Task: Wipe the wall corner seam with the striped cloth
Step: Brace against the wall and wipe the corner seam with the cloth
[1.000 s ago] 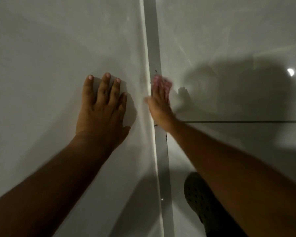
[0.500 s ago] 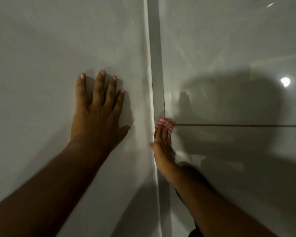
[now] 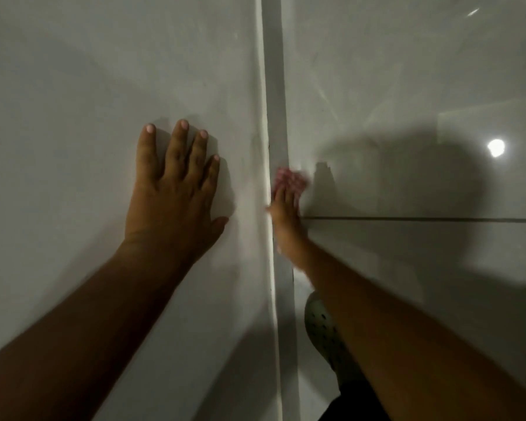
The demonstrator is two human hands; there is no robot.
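Nearest the camera, two bare forearms reaching up and forward, with a pale perforated shoe [image 3: 322,332] showing below the right one, by the foot of the corner; further out, left hand [image 3: 172,192] spread flat and open on the matte left wall [image 3: 73,101], fingers splayed, gripping nothing — a brace, by the look of it; right hand [image 3: 286,214] pressed edge-on into the corner, fingers extended over the striped cloth [image 3: 289,179], pinning rather than clenching it, though motion blur makes the exact hold hard to read; cloth bunched small, red-and-white, peeking past the fingertips and lying against the corner seam [image 3: 274,117] just above the horizontal grout line [image 3: 407,219] of the glossy tiled wall [image 3: 407,71] on the right.

Likely handling: light, soft, limp — no stiffness to push into a groove unaided, so fingertip pressure from behind needed to drive a fold into the seam; prone to sliding freely on glazed tile and to dragging more on the matte side; liable to creep out from under flat fingers on a long stroke; best held with a fold wrapped over two fingertips and the loose end trapped under the thumb or in the palm.

Beyond the hands, seam running on upward and out of view; a bright lamp reflection [image 3: 495,147] on the far tile.
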